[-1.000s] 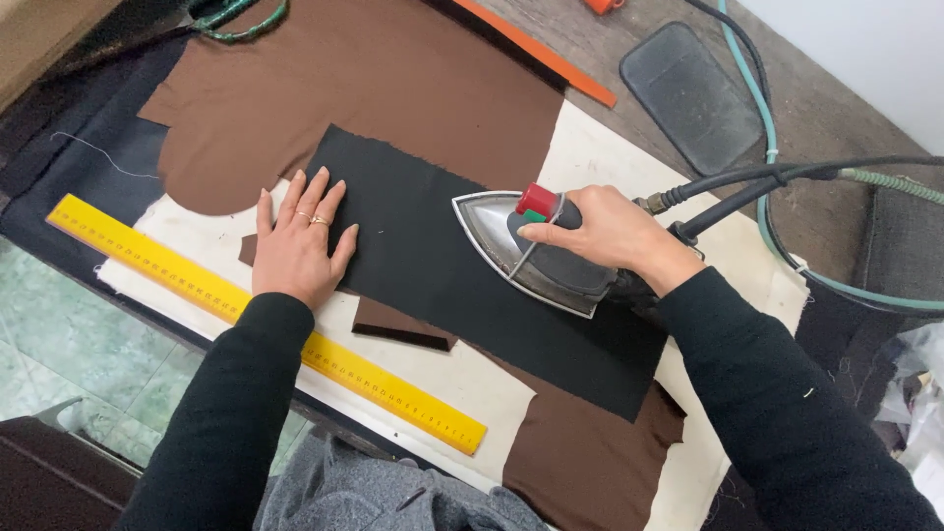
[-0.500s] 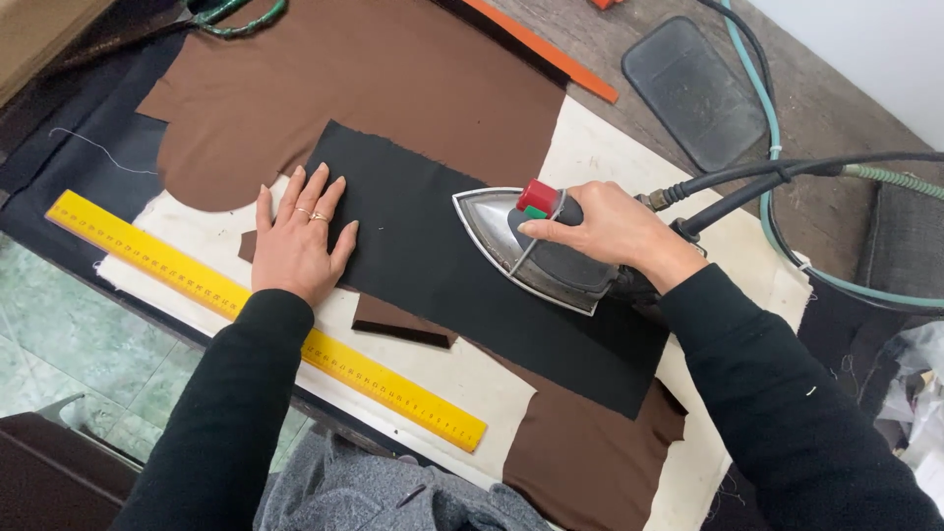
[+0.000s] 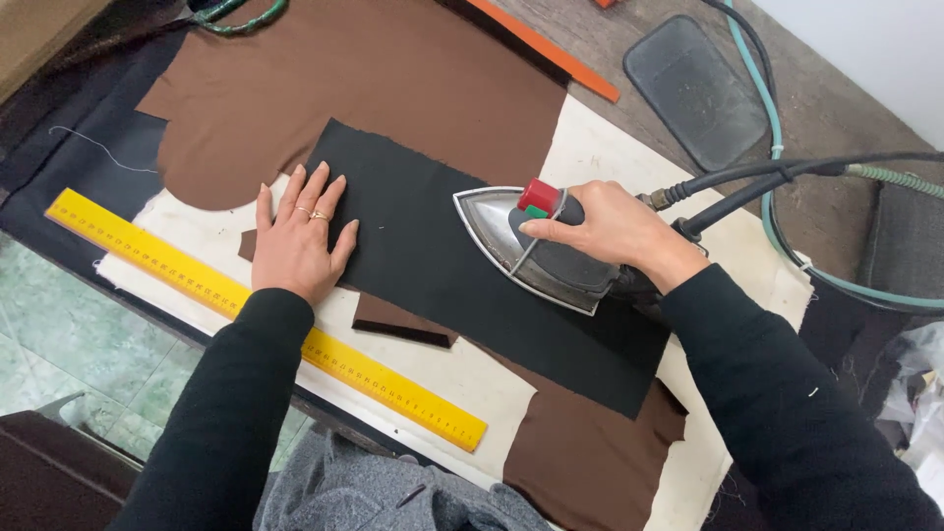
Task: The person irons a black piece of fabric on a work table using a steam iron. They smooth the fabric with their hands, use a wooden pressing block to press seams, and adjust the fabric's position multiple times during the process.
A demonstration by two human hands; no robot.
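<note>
- The right hand (image 3: 605, 228) has its fingers wrapped around the handle of the iron (image 3: 536, 251), which rests on the black fabric (image 3: 433, 265) mid-bench.
- The left hand (image 3: 295, 241) lies flat, fingers spread, pinning the fabric's left end beside the yellow ruler (image 3: 265, 315).
- The strip looks smooth, but how much is pressed cannot be told.

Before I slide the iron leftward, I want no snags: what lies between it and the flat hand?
In the head view, only bare black fabric lies between the iron and the left hand; nothing rests on that stretch.
</note>
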